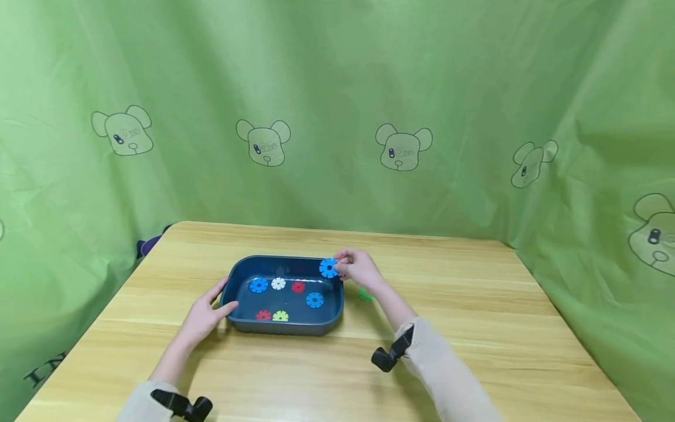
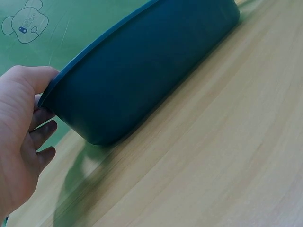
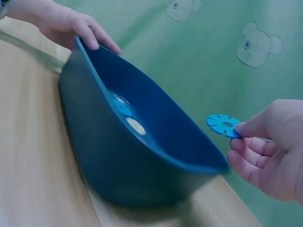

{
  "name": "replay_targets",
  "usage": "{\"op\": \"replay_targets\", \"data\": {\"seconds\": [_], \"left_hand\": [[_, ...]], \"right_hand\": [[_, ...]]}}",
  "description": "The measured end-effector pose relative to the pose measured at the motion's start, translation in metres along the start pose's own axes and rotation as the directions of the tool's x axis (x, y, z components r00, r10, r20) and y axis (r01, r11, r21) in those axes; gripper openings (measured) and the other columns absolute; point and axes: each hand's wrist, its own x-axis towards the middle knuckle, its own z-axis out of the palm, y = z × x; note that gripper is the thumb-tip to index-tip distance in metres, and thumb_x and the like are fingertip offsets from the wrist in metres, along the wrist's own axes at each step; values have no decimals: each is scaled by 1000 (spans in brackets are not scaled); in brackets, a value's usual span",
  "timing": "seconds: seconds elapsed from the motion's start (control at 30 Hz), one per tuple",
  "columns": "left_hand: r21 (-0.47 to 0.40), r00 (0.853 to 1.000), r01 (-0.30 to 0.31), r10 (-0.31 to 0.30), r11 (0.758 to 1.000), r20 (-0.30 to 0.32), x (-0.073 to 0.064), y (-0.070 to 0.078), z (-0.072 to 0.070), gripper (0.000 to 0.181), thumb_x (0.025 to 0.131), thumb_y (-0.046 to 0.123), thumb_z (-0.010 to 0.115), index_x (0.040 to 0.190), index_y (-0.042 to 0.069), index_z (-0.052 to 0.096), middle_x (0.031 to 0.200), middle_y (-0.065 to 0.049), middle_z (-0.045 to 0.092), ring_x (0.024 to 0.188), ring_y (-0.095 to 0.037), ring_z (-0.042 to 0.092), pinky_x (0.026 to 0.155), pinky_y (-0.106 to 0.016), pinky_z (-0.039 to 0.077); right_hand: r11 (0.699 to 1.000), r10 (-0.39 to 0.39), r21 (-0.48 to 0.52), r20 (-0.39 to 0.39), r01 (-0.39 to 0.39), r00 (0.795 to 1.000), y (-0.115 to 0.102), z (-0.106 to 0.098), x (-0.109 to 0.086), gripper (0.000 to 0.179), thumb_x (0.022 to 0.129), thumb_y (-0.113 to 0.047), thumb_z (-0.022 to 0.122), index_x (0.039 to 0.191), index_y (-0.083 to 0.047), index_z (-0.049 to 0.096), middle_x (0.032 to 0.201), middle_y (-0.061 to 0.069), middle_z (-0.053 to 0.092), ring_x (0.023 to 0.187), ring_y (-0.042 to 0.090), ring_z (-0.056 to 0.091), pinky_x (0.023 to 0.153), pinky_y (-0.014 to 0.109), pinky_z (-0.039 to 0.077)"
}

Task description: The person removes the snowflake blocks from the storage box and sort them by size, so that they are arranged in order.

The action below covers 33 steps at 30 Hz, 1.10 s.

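A dark blue plastic basin (image 1: pixel 279 328) stands on the wooden table. My left hand (image 1: pixel 203 316) grips its left end, thumb over the rim and the other fingers outside, as the left wrist view shows. Between thumb and fingertips my right hand (image 1: pixel 361 271) pinches a blue notched snowflake disc (image 3: pixel 216 121) at the basin's far right corner, level with the rim. On the basin floor lie a blue disc (image 1: pixel 254 285), a white disc (image 1: pixel 275 284), a red disc (image 1: pixel 295 288) and another blue disc (image 1: pixel 310 300). Nearer the front wall are a second red disc (image 1: pixel 262 315) and a yellow-green one (image 1: pixel 280 317).
A green disc (image 1: pixel 365 295) lies on the table (image 1: pixel 474 328) right of the basin, partly behind my right forearm. A green curtain (image 1: pixel 327 193) with bear-face prints hangs behind the table and along both sides. Something purple (image 1: pixel 149 245) shows past the table's far left edge.
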Motion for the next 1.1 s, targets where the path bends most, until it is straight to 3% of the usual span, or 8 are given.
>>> {"op": "replay_targets", "data": {"seconds": [0.13, 0.3, 0.67, 0.97, 1.1], "left_hand": [[6, 1000, -6, 6, 1000, 0, 0, 1, 0, 68, 89, 23, 62, 145, 4, 28, 147, -23, 27, 133, -44, 21, 106, -57, 20], [-10, 1000, -11, 11, 1000, 5, -2, -1, 0, 69, 89, 22, 62, 146, 3, 27, 147, -23, 25, 133, -45, 21, 106, -57, 19], [-50, 1000, 0, 1, 999, 16, -4, -4, 2, 69, 90, 22, 61, 145, 1, 26, 148, -24, 24, 134, -45, 19, 107, -56, 18], [-55, 1000, -7, 8, 998, 11, -4, 0, 1, 68, 90, 21, 61, 145, 1, 26, 147, -24, 24, 134, -45, 19, 107, -55, 18], [-53, 1000, -11, 12, 999, 9, -4, 1, 1, 68, 90, 21, 61, 145, 1, 27, 147, -24, 25, 134, -45, 20, 107, -55, 19]], "right_hand": [[1000, 3, 21, -31, -2, 1000, 15, -24, -6, 20, 84, 5, 60, 103, 8, 56, 83, 11, 60, 70, 18, 58, 73, 41, 54], [998, 58, 22, -81, -56, 995, 43, -47, -13, 22, 84, 5, 59, 105, 8, 55, 82, 10, 58, 69, 15, 56, 70, 33, 54], [991, 135, 5, -153, -136, 979, 88, -94, -37, 27, 84, 6, 59, 108, 13, 52, 84, 12, 58, 69, 16, 58, 64, 28, 55], [975, 218, 4, -161, -220, 963, 115, -116, -47, 27, 85, 4, 58, 109, 14, 51, 83, 12, 59, 68, 15, 57, 62, 27, 54], [971, 222, -46, -177, -233, 959, 118, -119, -49, 25, 84, 3, 59, 106, 15, 53, 82, 11, 60, 68, 15, 56, 62, 26, 53]]}}
